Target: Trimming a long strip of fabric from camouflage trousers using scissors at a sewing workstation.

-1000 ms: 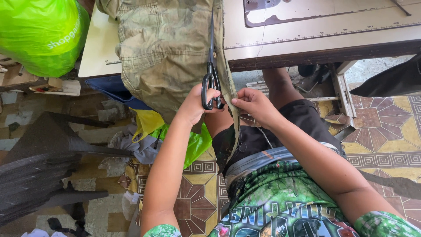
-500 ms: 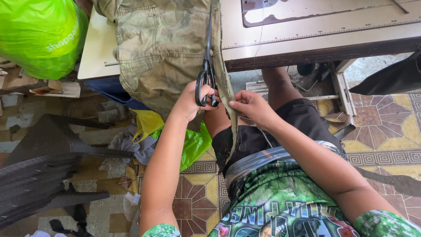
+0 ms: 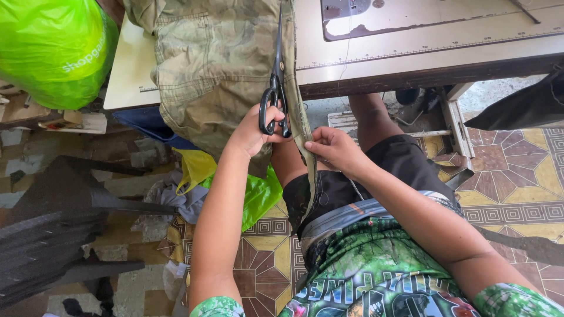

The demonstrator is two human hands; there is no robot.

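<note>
My left hand grips the black handles of a pair of scissors, whose blades point away from me along the edge of an olive camouflage garment. The garment hangs over the front edge of a sewing table. A narrow strip of the same cloth hangs down from the cut edge, and my right hand pinches it just below the scissors. The blade tips lie close against the fabric, so I cannot tell how far apart they are.
A bright green plastic bag sits at top left. Yellow and green bags and cloth scraps lie on the patterned tile floor. A dark chair stands at left. The sewing machine's treadle frame is under the table.
The scissors have moved further up along the garment's edge, away from me. My right hand has shifted slightly up with the hanging strip.
</note>
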